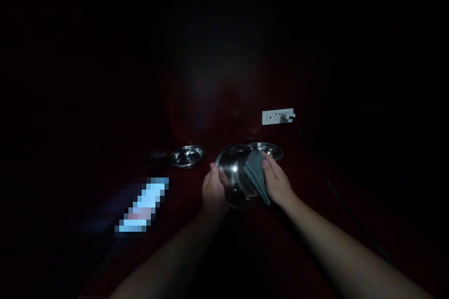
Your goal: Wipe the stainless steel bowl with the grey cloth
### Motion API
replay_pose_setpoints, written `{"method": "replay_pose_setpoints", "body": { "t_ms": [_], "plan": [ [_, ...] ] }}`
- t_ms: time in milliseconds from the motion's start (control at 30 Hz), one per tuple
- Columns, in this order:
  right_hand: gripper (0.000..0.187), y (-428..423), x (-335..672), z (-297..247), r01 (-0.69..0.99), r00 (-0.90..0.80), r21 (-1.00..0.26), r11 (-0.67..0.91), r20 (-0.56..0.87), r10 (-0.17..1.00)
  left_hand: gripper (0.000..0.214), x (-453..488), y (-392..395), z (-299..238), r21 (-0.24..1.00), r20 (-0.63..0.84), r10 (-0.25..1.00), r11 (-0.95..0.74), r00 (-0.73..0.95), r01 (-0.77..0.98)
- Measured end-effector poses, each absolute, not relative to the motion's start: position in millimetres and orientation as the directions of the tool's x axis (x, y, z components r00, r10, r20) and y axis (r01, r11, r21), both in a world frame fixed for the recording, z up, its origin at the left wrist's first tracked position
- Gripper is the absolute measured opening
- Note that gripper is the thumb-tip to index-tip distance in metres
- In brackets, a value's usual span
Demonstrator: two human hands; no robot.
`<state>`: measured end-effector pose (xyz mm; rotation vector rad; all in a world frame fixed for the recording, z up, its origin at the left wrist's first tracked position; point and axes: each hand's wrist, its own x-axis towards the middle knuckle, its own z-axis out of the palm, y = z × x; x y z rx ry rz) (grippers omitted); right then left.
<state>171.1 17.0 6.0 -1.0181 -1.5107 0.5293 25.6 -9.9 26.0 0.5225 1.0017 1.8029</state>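
Bowl (233, 175), shiny and tilted, is just below the centre of the frame; the left hand (213, 190) is clamped on its left edge, thumb up by the rim, the other fingers mostly hidden; the right hand (277, 181) is closed on a grey-green cloth (255, 173), which lies against the bowl's right side, one corner hanging down; a dish (187, 157) rests left of the bowl, well apart from it; a second dish (273, 150) shows behind the cloth and right hand, partly covered; a blurred-out bright screen (143, 205) is at lower left; a white socket (271, 117) with a plug (287, 115) is right of centre; darkness hides most else.
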Motion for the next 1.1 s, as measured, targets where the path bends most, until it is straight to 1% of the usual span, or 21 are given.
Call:
{"method": "replay_pose_setpoints", "body": {
  "t_ms": [133, 233, 300, 400, 500, 567, 733, 867, 967, 1100],
  "plan": [
    [0.050, 13, 166, 1, 0.361, -0.023, -0.736, 0.572, 0.606, 0.795, 0.029, 25, -7, 33, 0.725, -0.176, 0.870, -0.202, -0.461, -0.658],
    [0.053, 10, 164, 0, 0.438, -0.061, -0.651, 0.620, 0.667, 0.743, 0.029, 24, -4, 33, 0.646, -0.214, 0.892, -0.176, -0.399, -0.742],
    [0.055, 8, 163, 2, 0.486, -0.091, -0.579, 0.655, 0.711, 0.697, 0.032, 24, -2, 32, 0.606, -0.208, 0.918, -0.151, -0.339, -0.781],
    [0.060, 4, 165, 7, 0.533, -0.144, -0.479, 0.697, 0.761, 0.633, 0.036, 23, 0, 31, 0.582, -0.183, 0.948, -0.107, -0.259, -0.806],
    [0.066, 1, 166, 11, 0.576, -0.177, -0.404, 0.711, 0.788, 0.590, 0.044, 23, 1, 29, 0.569, -0.124, 0.985, -0.031, -0.123, -0.822],
    [0.066, 0, 167, 14, 0.608, -0.187, -0.360, 0.708, 0.801, 0.568, 0.048, 23, 2, 27, 0.558, -0.092, 0.995, 0.013, -0.046, -0.830],
    [0.065, 0, 167, 17, 0.671, -0.247, -0.259, 0.694, 0.805, 0.540, 0.048, 24, 4, 24, 0.555, -0.047, 0.999, 0.027, 0.002, -0.831],
    [0.068, -1, 165, 17, 0.694, -0.303, -0.204, 0.691, 0.788, 0.536, 0.053, 25, 3, 23, 0.585, -0.017, 1.000, 0.021, 0.013, -0.811],
    [0.072, -2, 162, 17, 0.697, -0.342, -0.186, 0.693, 0.763, 0.549, 0.054, 27, -2, 24, 0.632, -0.011, 0.999, 0.038, 0.040, -0.774],
    [0.075, -4, 160, 17, 0.679, -0.366, -0.201, 0.706, 0.741, 0.563, 0.048, 33, -10, 26, 0.675, -0.072, 0.997, 0.059, 0.014, -0.736]
  ]
}}
